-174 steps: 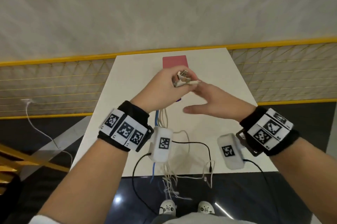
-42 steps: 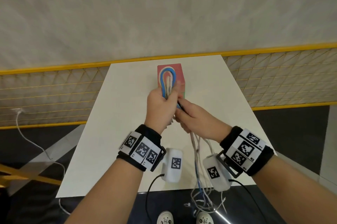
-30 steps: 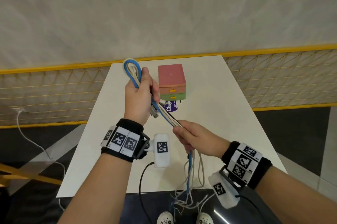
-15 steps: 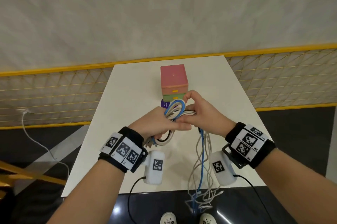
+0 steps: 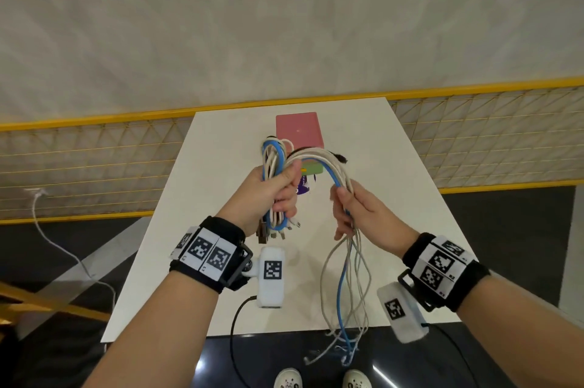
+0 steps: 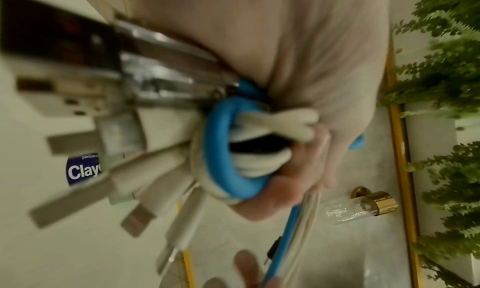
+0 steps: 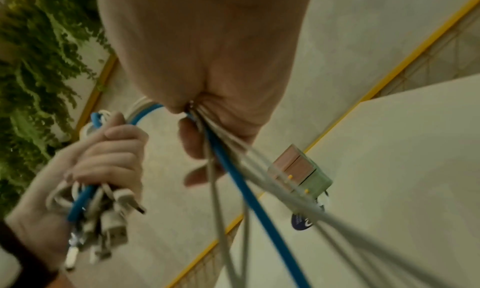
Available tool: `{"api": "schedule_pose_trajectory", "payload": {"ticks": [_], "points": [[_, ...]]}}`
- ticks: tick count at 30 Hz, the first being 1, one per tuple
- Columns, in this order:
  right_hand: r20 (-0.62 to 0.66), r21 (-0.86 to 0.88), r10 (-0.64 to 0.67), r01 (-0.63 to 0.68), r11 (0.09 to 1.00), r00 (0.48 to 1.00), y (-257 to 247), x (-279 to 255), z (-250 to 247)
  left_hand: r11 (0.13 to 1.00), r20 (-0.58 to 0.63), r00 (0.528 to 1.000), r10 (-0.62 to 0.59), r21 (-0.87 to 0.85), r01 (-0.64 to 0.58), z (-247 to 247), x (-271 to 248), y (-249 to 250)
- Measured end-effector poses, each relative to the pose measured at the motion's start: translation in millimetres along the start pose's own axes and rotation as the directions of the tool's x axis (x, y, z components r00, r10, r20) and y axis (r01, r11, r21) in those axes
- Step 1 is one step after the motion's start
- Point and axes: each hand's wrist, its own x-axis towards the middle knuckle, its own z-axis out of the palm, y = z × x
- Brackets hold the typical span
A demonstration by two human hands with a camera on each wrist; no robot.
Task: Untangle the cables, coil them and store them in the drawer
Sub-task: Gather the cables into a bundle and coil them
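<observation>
A bundle of one blue and several white cables arches between my hands above the white table. My left hand grips the looped part in a fist, with plug ends sticking out below it. My right hand holds the loose run between thumb and fingers; its tails hang past the table's near edge toward the floor. Behind the hands stands a small drawer box, pink on top and green below, with its drawers closed.
A dark blue round sticker lies on the table in front of the box. A yellow-railed mesh fence runs behind the table. Shoes show on the dark floor below the near edge.
My hands, which met over the loops half a second ago, have drawn apart. The left has lifted the coil upright while the right has slid out along the cables to the right.
</observation>
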Motion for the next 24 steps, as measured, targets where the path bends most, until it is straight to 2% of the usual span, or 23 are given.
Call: {"api": "schedule_pose_trajectory", "payload": {"ticks": [2, 4, 7, 10, 11, 13, 16, 19, 22, 24], "points": [[-0.074, 0.058, -0.012, 0.016, 0.998, 0.997, -4.0, 2.0, 1.1, 0.999, 0.039, 0.999, -0.03, 0.024, 0.029, 0.5, -1.3, -3.8], [-0.135, 0.024, -0.032, 0.035, 0.999, 0.99, -3.9, 2.4, 1.1, 0.996, 0.064, 0.996, -0.067, 0.058, 0.064, -1.6, -3.3, -4.7], [-0.197, -0.14, -0.101, 0.074, 0.987, 0.975, -1.0, 1.8, -0.9, 0.987, 0.091, 0.991, -0.102, 0.134, 0.089, -6.3, -4.2, -1.2], [-0.137, -0.375, -0.22, 0.155, 0.914, 0.966, 2.4, 2.9, -4.1, 0.971, 0.091, 0.986, -0.143, 0.208, 0.121, -9.2, -4.8, 1.9], [-0.129, -0.42, -0.21, 0.139, 0.897, 0.969, 3.9, 3.5, -3.7, 0.965, 0.067, 0.986, -0.151, 0.225, 0.132, -9.4, -3.8, 1.1], [-0.141, -0.403, -0.151, 0.082, 0.911, 0.978, 5.3, 5.3, 0.7, 0.961, -0.026, 0.99, -0.137, 0.238, 0.139, -6.4, -0.1, -3.4], [-0.21, -0.383, -0.143, 0.053, 0.922, 0.967, 5.0, 13.6, 11.3, 0.95, -0.207, 0.978, 0.004, 0.307, 0.061, 6.0, 8.4, -16.4], [-0.253, -0.37, -0.194, 0.091, 0.924, 0.948, -0.2, 21.3, 24.8, 0.942, -0.273, 0.956, 0.105, 0.336, -0.007, 23.9, 12.6, -27.2], [-0.231, -0.378, -0.238, 0.139, 0.916, 0.943, -4.7, 23.3, 38.0, 0.965, -0.278, 0.957, 0.085, 0.263, -0.01, 38.7, 15.2, -29.3], [-0.209, -0.406, -0.261, 0.159, 0.9, 0.942, -5.3, 23.0, 42.9, 0.989, -0.304, 0.953, 0.016, 0.145, 0.03, 43.8, 16.6, -28.8]]}}
